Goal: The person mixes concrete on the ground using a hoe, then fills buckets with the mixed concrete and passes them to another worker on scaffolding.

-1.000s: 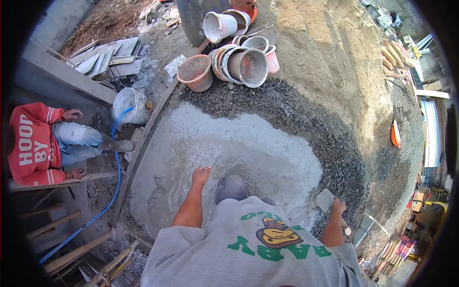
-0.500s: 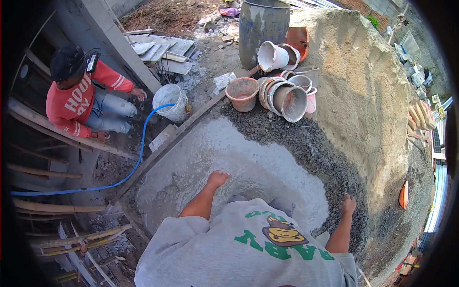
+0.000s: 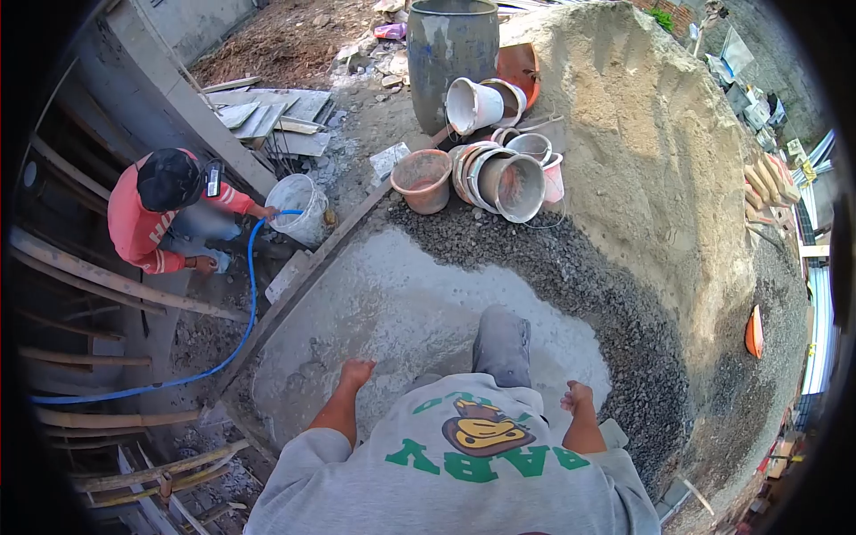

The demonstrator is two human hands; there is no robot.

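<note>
Head camera, looking down past my grey shirt (image 3: 481, 446) at the bottom of the frame, shows one leg (image 3: 501, 348) of mine jutting forward over the wet grey mix (image 3: 392, 285) that fills the middle. My left hand (image 3: 358, 373) hangs over the mix, left of centre; my right hand (image 3: 577, 395) is nearest its lower right edge. Both look small from up here, so I can't tell how far the fingers are closed, though I see no tool in either.

For good footing on this slick patch, I'd judge it best to set each foot flat, carry my weight over the planted leg, and let my arms spread a little for balance, fingers clear of the wet.

Dark gravel (image 3: 615, 339) curves round the mix's right and upper sides; a timber board (image 3: 321, 259) borders its left. Further off, upper centre, buckets (image 3: 520, 189) lie stacked on their sides by a drum (image 3: 453, 71), with the sand pile (image 3: 624, 134) to their right. At upper left, a co-worker (image 3: 134, 218) reaches to a white bucket (image 3: 310, 225), where a blue hose (image 3: 251, 276) ends.
</note>
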